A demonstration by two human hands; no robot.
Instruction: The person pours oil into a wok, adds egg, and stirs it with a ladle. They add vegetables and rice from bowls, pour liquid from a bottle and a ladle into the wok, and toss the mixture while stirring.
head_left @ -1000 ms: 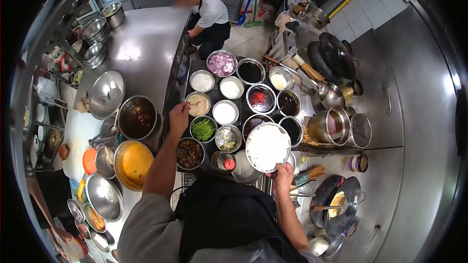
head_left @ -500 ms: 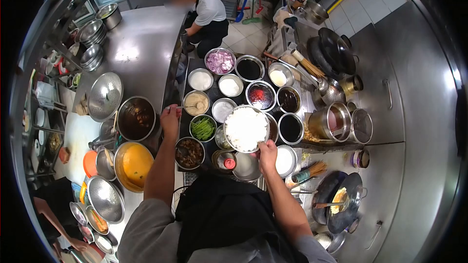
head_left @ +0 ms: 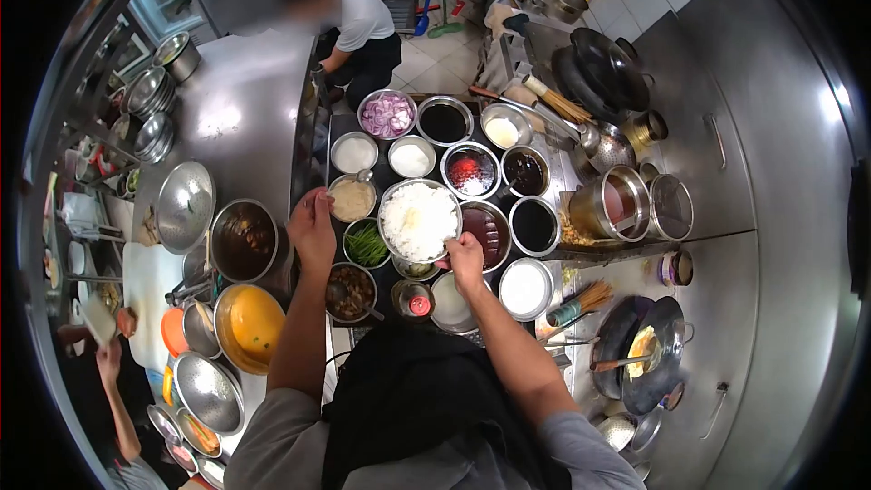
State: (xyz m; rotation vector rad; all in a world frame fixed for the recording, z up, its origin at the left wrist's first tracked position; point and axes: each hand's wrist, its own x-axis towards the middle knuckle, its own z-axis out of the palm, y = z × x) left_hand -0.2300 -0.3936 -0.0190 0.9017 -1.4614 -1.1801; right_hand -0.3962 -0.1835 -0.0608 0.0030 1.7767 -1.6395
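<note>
My right hand [head_left: 464, 259] grips the near right rim of a metal bowl of white rice [head_left: 419, 220], held above the seasoning bowls. In my left hand [head_left: 313, 218], closed fingers hold a spoon [head_left: 363, 176]; its head is over the far edge of a bowl of pale tan powder [head_left: 352, 199]. Whether the spoon carries anything is too small to tell. Close to that hand are a bowl of chopped green vegetables [head_left: 366, 243] and a bowl of white powder [head_left: 354, 153]. Below the rice, a red-capped bottle [head_left: 417, 302] stands beside a bowl of brown chopped food [head_left: 351, 292].
Sliced purple onions [head_left: 387, 115], dark sauce [head_left: 445, 120] and chili in oil [head_left: 470, 170] fill far bowls. Leftward stand pots of brown sauce [head_left: 244, 240] and orange liquid [head_left: 252, 322]. A wok [head_left: 667, 345] with egg sits right. A co-worker [head_left: 363, 27] crouches ahead; another's arm [head_left: 118, 390] reaches in at left.
The spoon has come up out of the tan powder to the bowl's far edge. My right hand has brought the rice bowl left, closer to the spoon. The view has shifted slightly.
</note>
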